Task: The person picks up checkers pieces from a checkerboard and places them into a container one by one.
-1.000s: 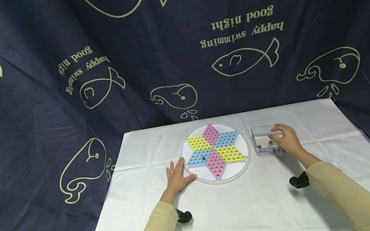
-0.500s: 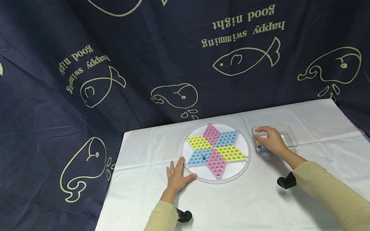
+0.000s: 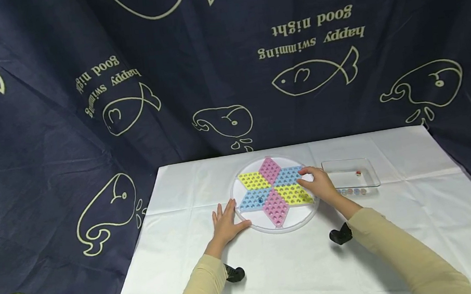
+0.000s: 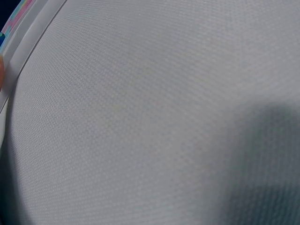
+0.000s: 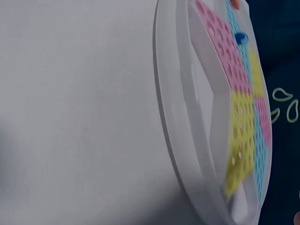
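A round white Chinese checkers board (image 3: 312,212) with a pink, yellow and blue star lies mid-table in the head view. One blue marble (image 5: 241,38) sits in its near-left blue field. My left hand (image 3: 225,226) is spread with straight fingers, its fingertips and thumb touching the left rim. My right hand (image 3: 322,185) is over the board's right side, thumb and forefinger in a pinch at the far-right blue field; the marble between them is largely hidden. Only a fingertip (image 4: 1,72) of my left hand shows in the left wrist view.
A clear rectangular box (image 3: 374,177) stands right of the board, with several marbles (image 3: 351,192) along its near side and a small red spot inside. A dark curtain (image 3: 209,72) with fish drawings hangs behind the white-covered table (image 3: 284,272).
My right hand has moved left from the clear box to the board's right side, fingers kept pinched. My left hand has stayed at the rim.
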